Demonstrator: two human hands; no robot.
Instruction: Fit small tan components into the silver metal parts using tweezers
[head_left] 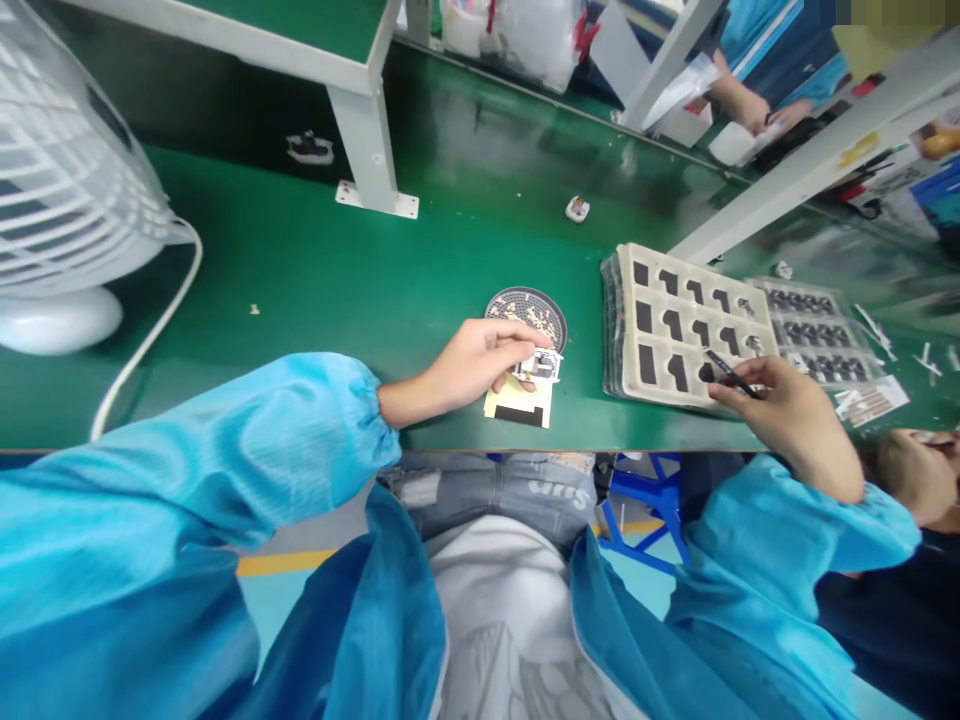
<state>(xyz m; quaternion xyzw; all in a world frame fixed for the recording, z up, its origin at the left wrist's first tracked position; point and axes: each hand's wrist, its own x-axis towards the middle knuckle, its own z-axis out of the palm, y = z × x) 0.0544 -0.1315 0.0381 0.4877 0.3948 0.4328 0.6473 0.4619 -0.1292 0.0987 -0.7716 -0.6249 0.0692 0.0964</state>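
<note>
My left hand (480,358) is closed on a small white plastic part (541,366) with dark and metallic pieces inside. Just beyond it lies a round dark mesh dish (553,312) strewn with tiny pale bits. Under the held part is a yellow paper sheet (538,396) with a black strip (519,414) along its near edge. My right hand (795,415) pinches black tweezers (731,373), their tip over a lower pocket of the cream tray (694,352). Black cut pieces sit in many of the tray's pockets.
A white fan (67,180) stands at left, its cord (161,325) crossing the green bench (390,290). Metal posts (367,150) rise from the bench. Right of the cream tray is a clear tray (817,330) of dark parts. Another person's hand (919,470) is at far right.
</note>
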